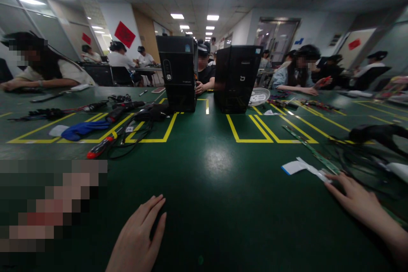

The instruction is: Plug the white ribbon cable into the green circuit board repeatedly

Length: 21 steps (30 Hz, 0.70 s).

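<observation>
My left hand (pixel 140 231) rests palm down near the front of the green table, its fingers stretched out and thumb slightly apart, holding nothing. On the right, my right hand (pixel 355 197) has its thumb and fingertips closed at the near end of a white flat ribbon cable (pixel 306 166) with a blue edge. The cable spreads leftward, bent, over the tabletop. Just beyond those fingers lies a long, narrow green circuit board strip (pixel 310 149), running diagonally away from me.
Two black computer towers (pixel 177 74) (pixel 237 78) stand ahead. Left lie a red-handled screwdriver (pixel 100 148), a blue glove (pixel 84 130) and black cables (pixel 149 112). More cables (pixel 357 161) tangle at right. A white basket (pixel 259 96) sits behind. At far left is a pixelated area; people sit around.
</observation>
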Tool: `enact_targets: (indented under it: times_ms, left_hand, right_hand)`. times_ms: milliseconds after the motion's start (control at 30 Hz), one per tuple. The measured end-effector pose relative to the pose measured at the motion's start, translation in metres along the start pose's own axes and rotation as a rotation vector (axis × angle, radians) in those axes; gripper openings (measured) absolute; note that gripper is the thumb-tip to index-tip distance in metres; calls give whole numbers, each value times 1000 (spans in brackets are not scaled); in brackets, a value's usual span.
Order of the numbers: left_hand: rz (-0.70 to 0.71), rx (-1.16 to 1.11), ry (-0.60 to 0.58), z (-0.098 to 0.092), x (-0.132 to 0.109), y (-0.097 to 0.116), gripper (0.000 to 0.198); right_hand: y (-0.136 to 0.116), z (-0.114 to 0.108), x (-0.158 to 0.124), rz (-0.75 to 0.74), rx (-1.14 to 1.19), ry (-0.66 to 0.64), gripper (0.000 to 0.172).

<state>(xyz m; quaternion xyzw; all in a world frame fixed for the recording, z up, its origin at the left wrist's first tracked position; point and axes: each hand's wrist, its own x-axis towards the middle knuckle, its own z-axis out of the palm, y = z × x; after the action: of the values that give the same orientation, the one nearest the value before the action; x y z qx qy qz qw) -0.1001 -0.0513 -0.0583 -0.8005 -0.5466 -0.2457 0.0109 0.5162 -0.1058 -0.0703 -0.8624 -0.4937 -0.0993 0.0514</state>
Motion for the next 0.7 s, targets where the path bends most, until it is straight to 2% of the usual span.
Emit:
enact_targets:
  times_ms: [167, 333, 400, 567, 700]
  left_hand:
    - [-7, 4, -16, 0, 2, 1, 49]
    - [-8, -6, 0, 1, 0, 1, 47]
    - [-11, -7, 2, 2, 0, 1, 46]
    - [1, -11, 12, 2, 1, 1, 47]
    - [-11, -17, 15, 2, 2, 2, 48]
  right_hand:
    - [-7, -7, -8, -20, 58, -52, 73]
    - [-21, -13, -17, -173, 99, 118, 69]
    - [-33, -17, -21, -272, 131, 124, 63]
    - [-91, -41, -39, -618, 318, -83, 50]
    - [-149, -71, -55, -837, 370, -289, 53]
